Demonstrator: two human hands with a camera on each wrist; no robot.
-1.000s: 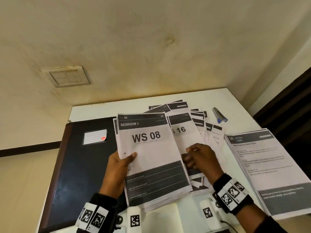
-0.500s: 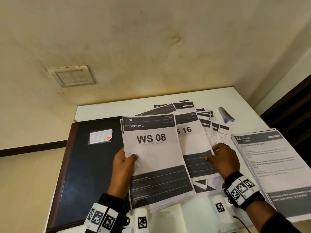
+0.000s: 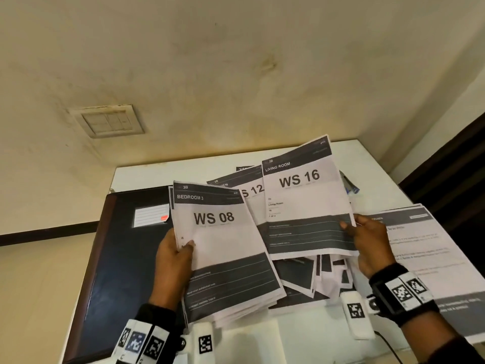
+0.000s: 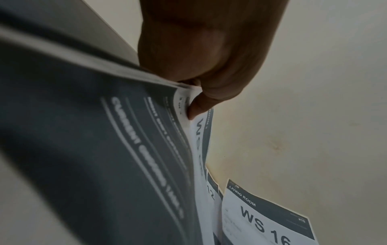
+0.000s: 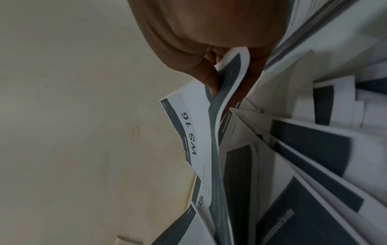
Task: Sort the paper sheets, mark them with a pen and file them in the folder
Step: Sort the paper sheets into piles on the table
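My right hand [image 3: 367, 245] pinches the WS 16 sheet [image 3: 301, 206] above the spread near the tabletop's [image 3: 372, 166] far edge; my left hand [image 3: 173, 256] clamps the WS 08 stack [image 3: 225, 248]. I'd lay it squarely on top, edges aligned.

WS 16 sheet [image 3: 301, 200] raised — WS 08 stack [image 3: 223, 248] beside closed folder [image 3: 126, 258].

The WS 08 sheet [image 3: 223, 243] is white with black lettering, a dark grey header band and a dark grey lower block ruled with thin pale lines. The WS 16 sheet [image 3: 304, 203] carries the same scheme. The folder [image 3: 123, 261] is black with a brown edge; its label [image 3: 151, 215] is white, grey-lined, with a red-orange mark. The table [image 3: 168, 174] is white. The wristbands [image 3: 404, 292] show black-and-white square codes.
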